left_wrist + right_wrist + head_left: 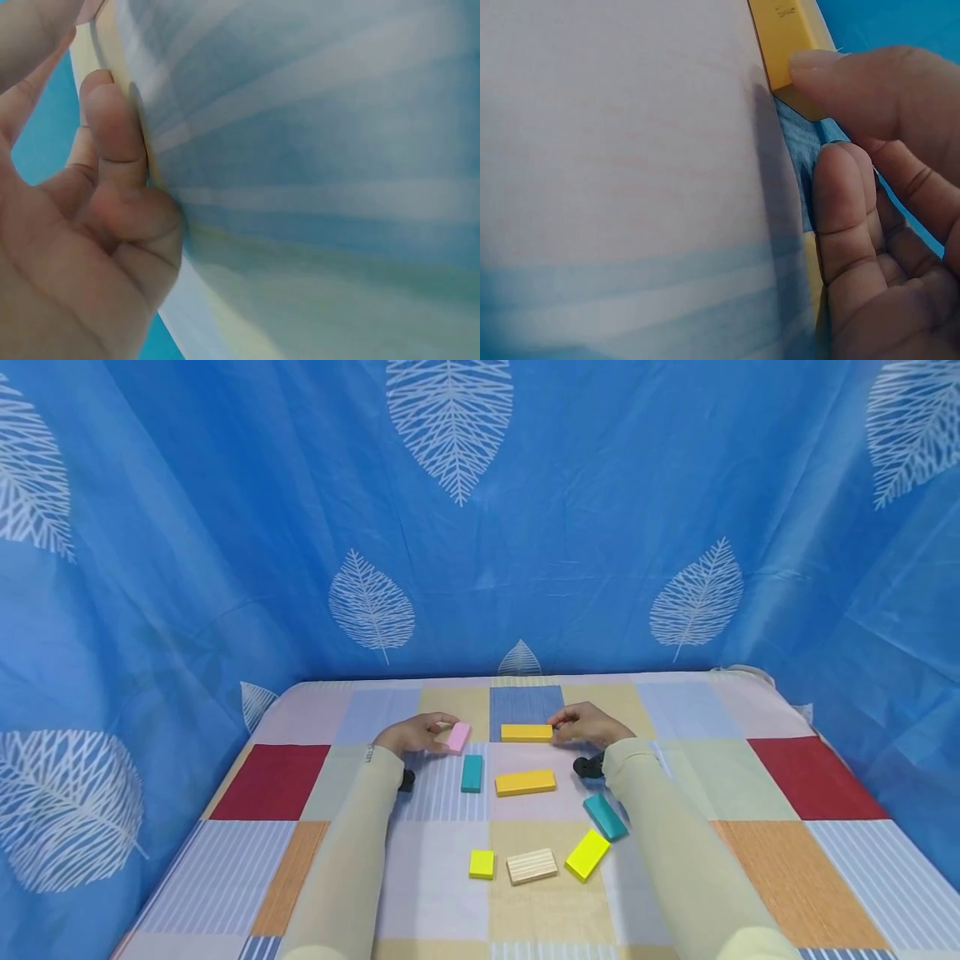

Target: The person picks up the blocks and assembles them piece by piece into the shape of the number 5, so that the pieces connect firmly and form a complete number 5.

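Note:
My left hand (416,734) pinches a pink block (459,738) between thumb and forefinger at the back of the cloth. In the left wrist view its other fingers curl against the cloth, and only a sliver of pink shows at the top corner. Opposite it, my right hand (592,725) grips the right end of a long orange-yellow block (527,732). Its thumb lies on the near face of that block (784,45) in the right wrist view. Just in front lie a teal block (472,773) and a second orange-yellow block (526,782).
Beside the right forearm lies another teal block (605,817). Closer in are a small yellow square block (482,864), a plain wooden block (532,866) and a yellow block (587,855). A patchwork cloth (817,777) covers the table; a blue leaf-print curtain (570,527) surrounds it.

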{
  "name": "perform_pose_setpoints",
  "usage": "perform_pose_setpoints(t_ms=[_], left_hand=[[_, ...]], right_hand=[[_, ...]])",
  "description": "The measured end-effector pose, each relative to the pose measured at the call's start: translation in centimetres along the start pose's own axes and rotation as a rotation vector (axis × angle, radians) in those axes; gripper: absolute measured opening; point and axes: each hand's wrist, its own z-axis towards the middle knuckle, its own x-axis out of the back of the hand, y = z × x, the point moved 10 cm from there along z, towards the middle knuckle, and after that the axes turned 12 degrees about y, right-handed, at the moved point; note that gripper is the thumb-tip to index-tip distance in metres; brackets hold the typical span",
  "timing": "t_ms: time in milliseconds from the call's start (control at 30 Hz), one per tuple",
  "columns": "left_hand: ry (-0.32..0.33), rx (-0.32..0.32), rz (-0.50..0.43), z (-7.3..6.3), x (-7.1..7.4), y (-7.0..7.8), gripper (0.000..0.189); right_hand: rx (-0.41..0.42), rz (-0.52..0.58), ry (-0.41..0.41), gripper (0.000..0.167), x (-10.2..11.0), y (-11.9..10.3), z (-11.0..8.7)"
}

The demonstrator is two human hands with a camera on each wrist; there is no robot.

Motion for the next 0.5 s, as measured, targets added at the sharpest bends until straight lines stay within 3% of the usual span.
perform_pose_setpoints(t_ms=[167,400,500], left_hand=[[0.019,-0.020,0.014,-0.2,0.1,0.4,0.060],[0.015,-0.119,0.052,-0.7,0.0,1.4,0.060],[0.017,-0.134,0.046,-0.8,-0.2,1.7,0.061]], right_hand=[[-0.010,-0.003,0.012,0.039,0.0,0.1,-0.1],[-0.034,-0.016,0.028,0.039,0.1,0.4,0.2],[-0.032,-0.012,0.023,0.038,0.1,0.4,0.3]])
